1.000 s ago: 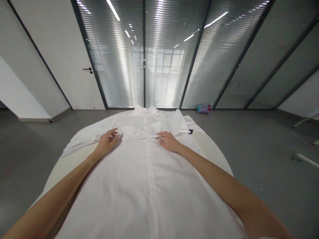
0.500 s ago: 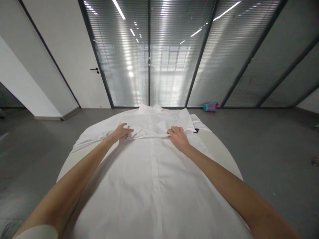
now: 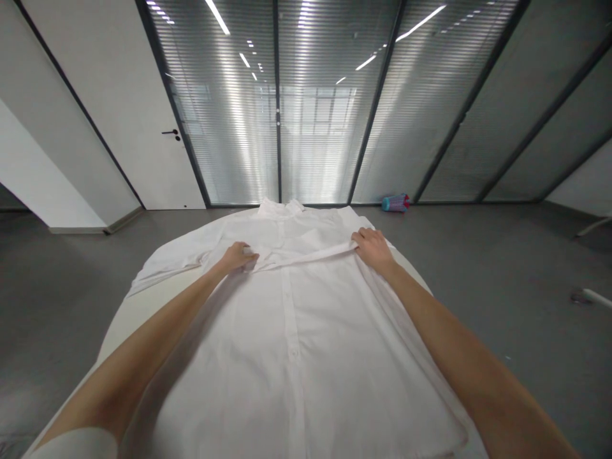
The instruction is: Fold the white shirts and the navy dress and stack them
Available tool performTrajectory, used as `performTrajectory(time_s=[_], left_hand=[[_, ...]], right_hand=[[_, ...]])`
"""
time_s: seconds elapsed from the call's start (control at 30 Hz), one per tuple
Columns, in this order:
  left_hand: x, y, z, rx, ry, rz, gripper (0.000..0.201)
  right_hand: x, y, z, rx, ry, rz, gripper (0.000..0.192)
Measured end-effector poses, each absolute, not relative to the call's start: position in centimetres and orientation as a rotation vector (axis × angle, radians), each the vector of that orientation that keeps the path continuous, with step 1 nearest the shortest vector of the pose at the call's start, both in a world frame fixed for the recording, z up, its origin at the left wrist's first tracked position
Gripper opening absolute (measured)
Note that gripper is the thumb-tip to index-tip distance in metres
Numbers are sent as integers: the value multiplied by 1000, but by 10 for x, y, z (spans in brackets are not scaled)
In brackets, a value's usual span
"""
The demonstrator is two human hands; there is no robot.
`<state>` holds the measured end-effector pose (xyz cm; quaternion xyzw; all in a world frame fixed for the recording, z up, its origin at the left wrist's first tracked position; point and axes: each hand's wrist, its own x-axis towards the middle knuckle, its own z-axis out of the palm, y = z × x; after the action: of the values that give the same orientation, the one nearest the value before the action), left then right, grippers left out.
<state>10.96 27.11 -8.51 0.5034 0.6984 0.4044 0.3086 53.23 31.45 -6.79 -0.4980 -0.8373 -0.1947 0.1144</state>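
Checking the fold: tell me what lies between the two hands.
In the head view, a folded sleeve of the white shirt stretches between left hand and right hand.

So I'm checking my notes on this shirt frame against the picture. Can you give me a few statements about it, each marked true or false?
1. The white shirt lies buttoned side up on the pale table. True.
2. The left hand hovers clear of the cloth. False: it rests on the shirt, at the folded sleeve.
3. The right hand is at the sleeve's other end. True.
4. The collar points toward the person. False: it lies at the far end.
5. A blue bottle stands on the table. False: it lies on the floor by the glass wall.
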Motion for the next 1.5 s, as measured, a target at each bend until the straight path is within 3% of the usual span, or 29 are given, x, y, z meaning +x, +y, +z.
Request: performTrajectory(time_s=[0.2, 0.37, 0.5, 0.8, 0.97, 1.07, 1.17, 1.3, 1.4, 1.5], left_hand=[[118, 241, -74, 1109, 1544, 1214, 29], [133, 208, -76, 954, 1345, 1214, 23], [143, 201, -74, 776, 1193, 1396, 19], [106, 188, -42, 761, 1244, 1855, 19], [91, 145, -61, 647, 1380, 1659, 10], [92, 134, -70, 541, 1403, 1608, 27], [93, 133, -66, 570, 1319, 1695, 35], [93, 130, -51, 705, 1141, 1775, 7], [92, 124, -40, 719, 1060, 1861, 10], [89, 119, -31, 705, 1014, 1924, 13]], right_hand=[[558, 313, -81, -1673, -2116, -572, 21], [578, 328, -103, -1802, -1900, -104, 18], [582, 334, -106, -1720, -1950, 35, 12], [535, 328, -89, -1692, -1998, -55, 21], [520, 314, -83, -1757, -2157, 29, 12], [508, 297, -66, -1790, -2202, 71, 5], [477, 261, -52, -1490, -2418, 264, 15], [429, 214, -58, -663, -2749, 477, 28], [413, 210, -70, -601, -2804, 340, 50], [414, 230, -82, -743, -2862, 236, 60]])
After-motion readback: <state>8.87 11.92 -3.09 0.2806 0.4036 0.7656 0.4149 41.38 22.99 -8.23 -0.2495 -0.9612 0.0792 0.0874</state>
